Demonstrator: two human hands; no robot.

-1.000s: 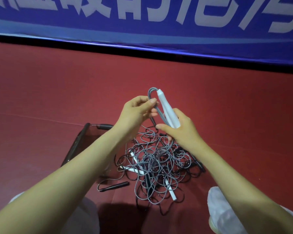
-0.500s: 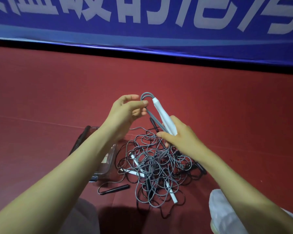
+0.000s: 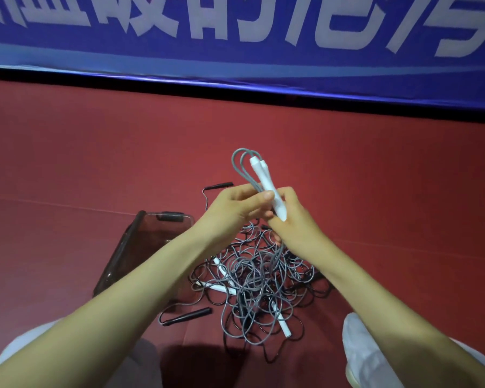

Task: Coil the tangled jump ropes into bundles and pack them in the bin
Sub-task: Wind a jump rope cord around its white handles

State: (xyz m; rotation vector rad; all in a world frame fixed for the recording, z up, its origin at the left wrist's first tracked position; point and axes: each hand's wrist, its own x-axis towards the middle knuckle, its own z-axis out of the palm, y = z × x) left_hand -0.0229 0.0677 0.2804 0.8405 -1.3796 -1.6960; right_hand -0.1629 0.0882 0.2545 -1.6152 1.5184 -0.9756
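My right hand grips two white jump-rope handles held upright side by side, with grey cord looping off their tops. My left hand pinches that grey cord just left of the handles, thumb against the white plastic. The cord drops into a tangled heap of grey and black ropes on the red floor, with more white handles buried in it. A dark see-through bin lies to the left of the heap, partly behind my left forearm.
Loose black handles lie on the floor: one in front of the bin, one beyond my left hand. A blue banner runs along the far edge of the red floor. My knees and a white shoe sit at the bottom.
My left hand has closed in from the cord loop to pinch the cord beside the handles. A second white handle now stands next to the first. The view has shifted, showing more of the bin.
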